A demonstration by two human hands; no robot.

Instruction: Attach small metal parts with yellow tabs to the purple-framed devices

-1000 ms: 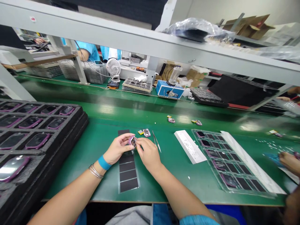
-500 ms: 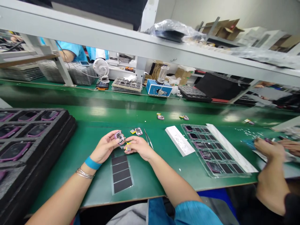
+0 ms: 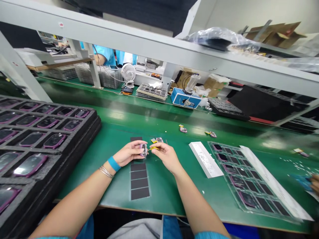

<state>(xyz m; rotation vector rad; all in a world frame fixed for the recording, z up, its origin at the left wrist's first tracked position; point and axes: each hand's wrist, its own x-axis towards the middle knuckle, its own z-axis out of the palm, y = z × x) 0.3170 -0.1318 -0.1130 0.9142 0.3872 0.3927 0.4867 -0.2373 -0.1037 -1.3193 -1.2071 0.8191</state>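
Note:
My left hand [image 3: 129, 153] is closed round a small purple-rimmed watch case [image 3: 144, 149], held upright above the green bench. My right hand [image 3: 165, 155] pinches a thin yellow-tipped piece [image 3: 154, 148] right beside the case. Under both hands lies a strip of black rectangular pads [image 3: 139, 179] on a clear backing. Another small case [image 3: 159, 139] and a yellow bit [image 3: 153, 140] rest on the bench just behind my fingers. A blue band and thin bangles sit on my left wrist.
Black foam trays [image 3: 50, 132] of purple cases fill the left. A white block [image 3: 205, 159] and a clear tray [image 3: 246, 181] of parts lie to the right, two loose cases [image 3: 183, 129] behind. Another person's hand [image 3: 314, 182] is at the right edge. A fan [image 3: 127, 73] stands at the back.
My right hand has come up from the pad strip with the yellow-tipped piece to the case. The neighbour's arm has drawn back to the right edge. The camera has swung left.

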